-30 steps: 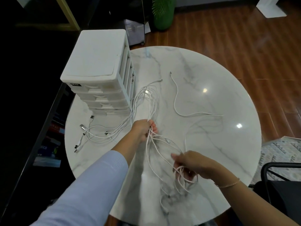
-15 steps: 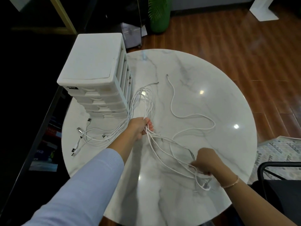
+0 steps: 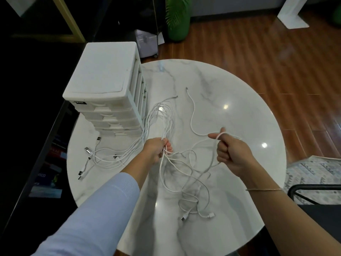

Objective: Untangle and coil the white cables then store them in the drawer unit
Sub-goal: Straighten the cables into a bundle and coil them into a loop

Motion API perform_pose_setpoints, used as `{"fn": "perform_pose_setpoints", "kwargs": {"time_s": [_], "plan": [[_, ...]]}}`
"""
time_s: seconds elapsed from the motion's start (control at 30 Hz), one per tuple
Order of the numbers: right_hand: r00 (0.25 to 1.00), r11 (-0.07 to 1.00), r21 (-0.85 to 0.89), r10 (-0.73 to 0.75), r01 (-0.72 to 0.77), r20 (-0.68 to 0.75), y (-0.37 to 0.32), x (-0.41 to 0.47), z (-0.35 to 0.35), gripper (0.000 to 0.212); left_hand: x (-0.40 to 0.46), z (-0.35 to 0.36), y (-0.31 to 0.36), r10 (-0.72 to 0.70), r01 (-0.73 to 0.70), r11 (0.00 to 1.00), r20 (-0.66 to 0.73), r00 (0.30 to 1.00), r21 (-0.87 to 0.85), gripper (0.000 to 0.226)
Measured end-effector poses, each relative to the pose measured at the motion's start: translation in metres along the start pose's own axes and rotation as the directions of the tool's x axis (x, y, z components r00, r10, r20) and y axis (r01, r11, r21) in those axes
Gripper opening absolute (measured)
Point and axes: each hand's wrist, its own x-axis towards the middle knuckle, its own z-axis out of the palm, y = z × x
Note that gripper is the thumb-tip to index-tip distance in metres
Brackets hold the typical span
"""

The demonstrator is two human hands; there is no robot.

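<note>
Left hand (image 3: pixel 156 149) is clamped on the bunch of white cables (image 3: pixel 167 124) at frame centre; right hand (image 3: pixel 230 151) grips one strand (image 3: pixel 191 115) looped over its index finger, hands apart over the marble bench (image 3: pixel 230 85). Best to draw that strand toward the open right half of the bench, slowly, while the left hand only pins the bunch, so the loose loops near the lower bench edge don't tighten. Drawer unit (image 3: pixel 105 78) stands upper left, drawers shut; USB plugs (image 3: pixel 86 150) lie near the left rim and could slide off.
</note>
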Motion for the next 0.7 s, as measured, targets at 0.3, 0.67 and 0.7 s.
{"fn": "perform_pose_setpoints", "kwargs": {"time_s": [0.3, 0.67, 0.7], "plan": [[0.969, 0.981, 0.147, 0.091, -0.127, 0.228, -0.021, -0.027, -0.038, 0.103, -0.001, -0.002, 0.001, 0.004, -0.002, 0.998, -0.031, 1.000, 0.064, 0.037], [0.977, 0.705, -0.709, -0.157, 0.010, -0.142, -0.027, -0.062, -0.066, 0.122, -0.003, -0.003, 0.002, 0.002, -0.001, 0.999, -0.022, 1.000, 0.041, 0.039], [0.956, 0.669, -0.743, -0.209, -0.014, -0.207, -0.027, -0.063, -0.070, 0.125, -0.003, -0.003, 0.001, 0.003, -0.002, 0.999, -0.021, 1.000, 0.047, 0.039]]}}
